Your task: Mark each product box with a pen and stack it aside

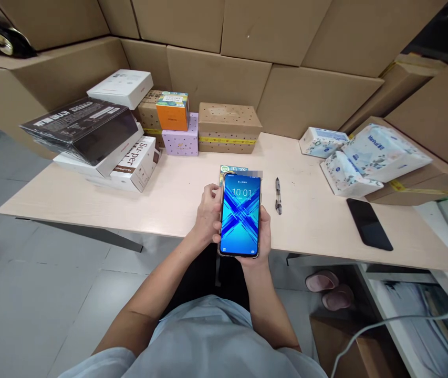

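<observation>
A lit smartphone (240, 218) shows a blue lock screen reading 10:01. My right hand (263, 233) is wrapped around it from beneath, with fingertips curling over its left edge. Close against that left side is my left hand (207, 210), its fingers bent inward. The phone partly hides those fingers, and I cannot make out what they grip. Behind the phone's top edge, part of a small box with a blue-green printed top (233, 169) shows. To the right of the phone, a pen (278, 196) lies on the light wooden table (180, 199).
At the left are stacked boxes, including a black one (85, 131). An orange box (173, 113) sits on a purple box (180, 142) beside a brown carton (227, 128). Tissue packs (385, 152) and a dark phone (369, 224) are on the right. Slippers (330, 290) lie below.
</observation>
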A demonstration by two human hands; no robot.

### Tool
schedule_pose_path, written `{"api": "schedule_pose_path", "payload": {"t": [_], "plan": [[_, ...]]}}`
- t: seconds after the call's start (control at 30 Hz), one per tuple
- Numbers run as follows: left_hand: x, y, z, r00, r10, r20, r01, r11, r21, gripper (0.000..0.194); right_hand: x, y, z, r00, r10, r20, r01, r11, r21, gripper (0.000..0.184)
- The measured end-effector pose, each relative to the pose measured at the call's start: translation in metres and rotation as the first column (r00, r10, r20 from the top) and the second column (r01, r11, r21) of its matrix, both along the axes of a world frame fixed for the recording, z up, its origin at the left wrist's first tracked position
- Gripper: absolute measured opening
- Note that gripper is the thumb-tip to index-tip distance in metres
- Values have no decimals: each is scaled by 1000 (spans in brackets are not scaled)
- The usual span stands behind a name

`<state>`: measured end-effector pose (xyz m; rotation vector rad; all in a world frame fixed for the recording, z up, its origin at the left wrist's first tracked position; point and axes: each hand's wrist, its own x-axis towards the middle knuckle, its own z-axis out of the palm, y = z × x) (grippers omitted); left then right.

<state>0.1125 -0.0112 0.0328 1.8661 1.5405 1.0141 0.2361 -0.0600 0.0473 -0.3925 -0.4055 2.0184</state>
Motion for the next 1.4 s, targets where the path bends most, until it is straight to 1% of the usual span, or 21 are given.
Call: {"api": "schedule_pose_path", "payload": {"t": [0.1, 0.17, 0.2, 0.23, 0.27, 0.3, 0.33, 0.37, 0.4, 0.43, 0.47, 0.5, 0.57, 0.67, 0.9, 1.0, 1.13, 1.2, 1.23, 1.33, 1.4], "plan": [[1, 0, -5, 996, 10, -92, -2, 996, 88, 33, 13, -2, 9, 997, -43, 62, 41, 998, 38, 67], [1, 1, -11, 991, 43, -123, -19, 983, 184, 42, 30, -5, 13, 958, -198, 208, 183, 979, 88, 64], [2, 2, -13, 988, 61, -143, -27, 974, 226, 47, 42, -7, 13, 893, -318, 320, 290, 948, 132, 62], [3, 2, -13, 982, 83, -171, -36, 965, 261, 50, 56, -8, 12, 774, -447, 449, 401, 894, 200, 62], [4, 2, -13, 972, 107, -208, -44, 957, 288, 52, 71, -9, 9, 593, -558, 581, 485, 823, 295, 62], [7, 1, -11, 959, 132, -249, -51, 950, 309, 53, 87, -9, 6, 351, -631, 692, 522, 745, 415, 63], [10, 1, -8, 945, 156, -287, -56, 943, 328, 54, 103, -8, 2, 74, -647, 759, 489, 687, 538, 65], [15, 1, -4, 931, 172, -321, -55, 938, 343, 56, 119, -7, -2, -191, -612, 768, 395, 668, 631, 66], [20, 1, 0, 920, 178, -348, -48, 935, 351, 58, 133, -5, -4, -406, -551, 729, 279, 685, 673, 67], [25, 3, 4, 913, 175, -370, -38, 936, 349, 60, 145, -4, -6, -553, -478, 682, 180, 731, 658, 67], [31, 5, 8, 906, 168, -388, -30, 941, 337, 61, 155, -2, -7, -655, -400, 641, 111, 788, 605, 67], [36, 7, 11, 901, 161, -403, -28, 948, 317, 59, 163, 0, -8, -721, -323, 613, 74, 844, 532, 67], [41, 13, 14, 892, 149, -428, -31, 962, 270, 50, 172, 2, -6, -798, -181, 575, 63, 924, 377, 65], [30, 17, 16, 874, 156, -461, -45, 969, 243, 48, 177, 4, -3, -849, -80, 522, 69, 963, 259, 61], [-59, 26, 24, 817, 334, -471, -212, 932, 294, 52, 196, 14, -5, -849, -108, 517, -1, 979, 202, 56], [-90, 47, 30, 785, 341, -517, -234, 936, 263, 55, 201, 18, -9, -846, -109, 522, -13, 983, 185, 58], [-110, 78, 36, 744, 333, -579, -254, 943, 216, 59, 210, 18, -10, -821, -168, 546, -47, 972, 228, 61], [-111, 86, 37, 720, 357, -596, -275, 934, 228, 62, 220, 22, -5, -814, -236, 531, -44, 936, 348, 67], [-108, 87, 38, 705, 378, -600, -284, 926, 249, 66, 228, 26, 0, -818, -273, 507, -29, 899, 436, 71], [-90, 75, 37, 688, 428, -586, -274, 901, 337, 75, 258, 52, 20, -855, -313, 414, 66, 726, 685, 83], [-73, 60, 33, 735, 387, -557, -195, 907, 373, 70, 282, 79, 36, -878, -250, 408, 173, 629, 758, 94]]}}
